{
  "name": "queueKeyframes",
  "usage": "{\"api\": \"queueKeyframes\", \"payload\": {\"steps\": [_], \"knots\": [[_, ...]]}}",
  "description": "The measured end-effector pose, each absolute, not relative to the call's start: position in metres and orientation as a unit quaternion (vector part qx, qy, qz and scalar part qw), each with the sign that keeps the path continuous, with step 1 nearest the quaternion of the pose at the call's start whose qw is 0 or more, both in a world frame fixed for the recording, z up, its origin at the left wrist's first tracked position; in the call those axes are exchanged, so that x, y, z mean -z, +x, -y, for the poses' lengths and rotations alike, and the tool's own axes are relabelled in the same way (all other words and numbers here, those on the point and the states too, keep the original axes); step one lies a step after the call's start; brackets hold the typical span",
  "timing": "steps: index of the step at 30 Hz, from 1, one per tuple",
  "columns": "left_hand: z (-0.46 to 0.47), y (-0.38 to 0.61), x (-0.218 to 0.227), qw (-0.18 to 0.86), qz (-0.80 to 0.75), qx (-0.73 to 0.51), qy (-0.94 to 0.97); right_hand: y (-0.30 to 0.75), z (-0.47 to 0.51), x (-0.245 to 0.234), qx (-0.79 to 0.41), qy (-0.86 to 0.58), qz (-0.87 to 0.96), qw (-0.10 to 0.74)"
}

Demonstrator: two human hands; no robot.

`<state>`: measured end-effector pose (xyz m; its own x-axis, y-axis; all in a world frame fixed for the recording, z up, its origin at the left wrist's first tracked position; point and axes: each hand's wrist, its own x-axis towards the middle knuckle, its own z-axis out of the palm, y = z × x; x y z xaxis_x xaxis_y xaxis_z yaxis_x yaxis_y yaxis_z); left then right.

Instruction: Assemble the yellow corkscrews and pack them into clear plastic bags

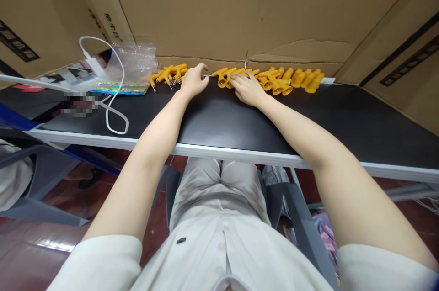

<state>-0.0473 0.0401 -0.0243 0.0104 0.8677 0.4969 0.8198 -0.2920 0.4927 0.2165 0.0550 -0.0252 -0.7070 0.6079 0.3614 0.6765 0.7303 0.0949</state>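
Observation:
Yellow branched plastic pieces lie in a row at the back of the black table. My left hand is beside the left bunch of yellow pieces, which have small metal chains or clasps hanging at their front ends. Its thumb and forefinger are curved with a gap between them, and no held thing shows there. Further right, my right hand has its fingers bent over the yellow pieces in the middle, partly covering them. More yellow pieces with round open ends continue to its right.
Cardboard walls stand behind the row and at both sides. At left are a white cable, a clear plastic bag and a colourful flat packet. The table's metal front edge runs below my forearms.

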Motion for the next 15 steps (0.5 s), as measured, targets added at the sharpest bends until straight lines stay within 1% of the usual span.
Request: {"api": "queueKeyframes", "payload": {"steps": [3, 6, 10, 13, 15], "knots": [[-0.043, -0.048, 0.027, 0.026, -0.582, -0.387, 0.714, 0.245, -0.051, 0.019, 0.088, -0.35, 0.917, 0.167], [-0.043, -0.047, 0.028, 0.019, -0.58, -0.387, 0.716, 0.269, -0.053, 0.008, 0.086, -0.386, 0.896, 0.202], [-0.037, -0.042, 0.024, 0.017, -0.603, -0.365, 0.709, 0.296, -0.061, -0.008, 0.117, -0.467, 0.836, 0.263], [-0.035, -0.041, 0.023, 0.024, -0.603, -0.358, 0.712, 0.319, -0.072, -0.015, 0.115, -0.539, 0.787, 0.278], [-0.036, -0.041, 0.024, 0.025, -0.599, -0.36, 0.715, 0.335, -0.08, -0.018, 0.094, -0.599, 0.745, 0.278]]}}
